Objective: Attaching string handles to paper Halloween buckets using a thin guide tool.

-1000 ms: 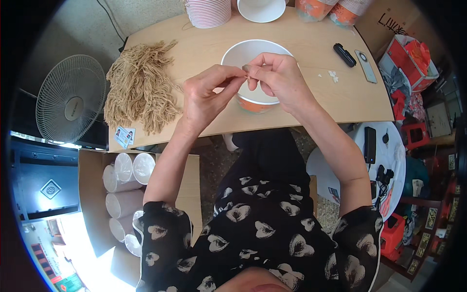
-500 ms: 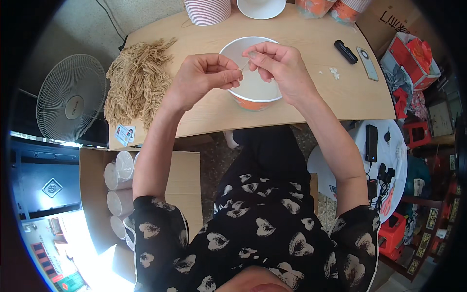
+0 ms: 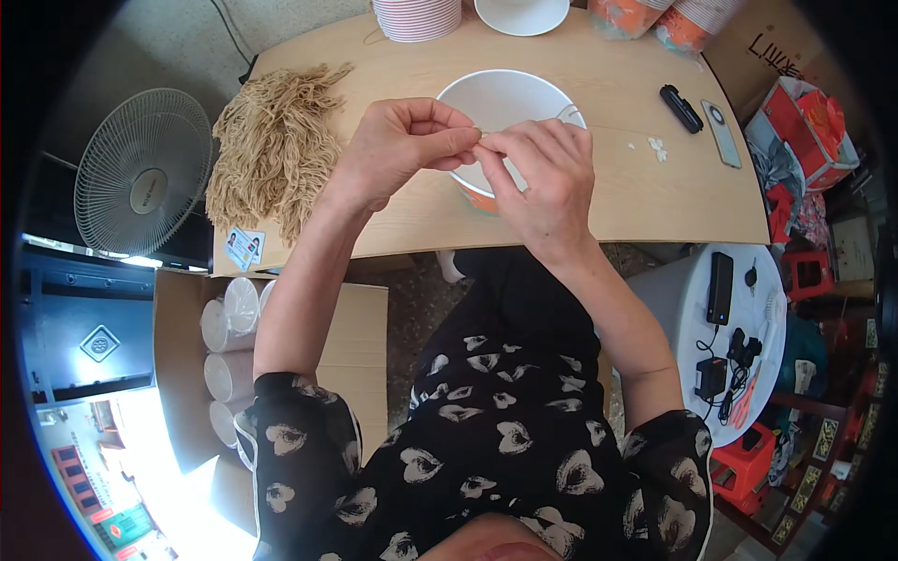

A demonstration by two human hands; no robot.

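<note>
Above a white paper bucket (image 3: 496,92) with an orange outside, my two hands meet fingertip to fingertip. My left hand (image 3: 398,150) pinches thumb against forefinger on a thin pale string. My right hand (image 3: 547,192) is closed, its thumb and forefinger pressed on the same string right beside the left fingertips. A loop of thin string (image 3: 568,110) sticks up beyond the right knuckles, over the bucket's rim. The fingers hide most of the string. To the left lies a big heap of tan strings (image 3: 276,150).
Stacked paper buckets (image 3: 417,19) and a white bowl (image 3: 524,14) stand at the back. A black tool-like object (image 3: 681,108), a phone (image 3: 720,136) and white scraps (image 3: 659,148) lie right. Left are a fan (image 3: 145,178), photo cards (image 3: 244,247) and a carton (image 3: 360,327) with wrapped cups.
My right hand has turned palm-down and dropped slightly, its fingertips closing up to the left ones. A string loop now shows past its knuckles. The view has shifted a little.
</note>
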